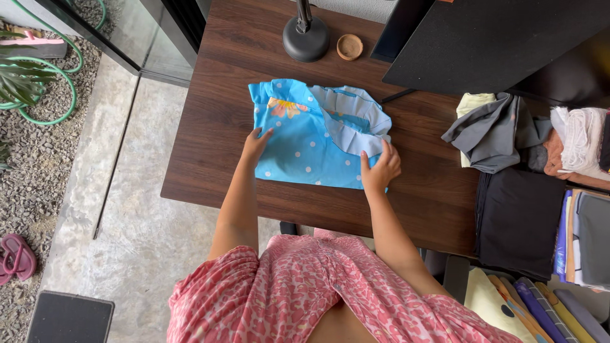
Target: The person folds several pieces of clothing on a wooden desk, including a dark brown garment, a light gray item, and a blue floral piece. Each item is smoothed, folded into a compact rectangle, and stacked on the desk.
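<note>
Where the view begins, nearest the camera, a pink patterned garment (318, 292) worn by the person fills the lower middle, and both bare arms are stretched forward from it over the near edge of the dark wooden worktop (210, 159). The left hand (255, 145) is laid flat on the left side of a bright blue cloth (298, 143) with white dots and an orange flower print, its fingers spread and closed on nothing, apparently so that the fabric is pinned against the wood. The right hand (380, 166) is pressed on the cloth's near right corner, fingers curled lightly over the edge; whether fabric is pinched under them cannot be told. The cloth itself is lying folded near the middle of the worktop, closer to the near edge than the far one, with a paler blue lining (356, 121) turned out at its far right.

Off the right edge, stacked folded fabrics (527, 305) and a black folded piece (518, 222) are seen, with a grey garment (492, 133) and a white rolled cloth (581, 140) heaped beyond them. Toward the far edge, a black lamp base (305, 39) and a small round wooden dish (349, 47) are set just beside each other, well apart from the cloth. To the left, beyond the worktop, a concrete floor (127, 209), gravel, a green hose (47, 95) and pink sandals (16, 257) are visible.
</note>
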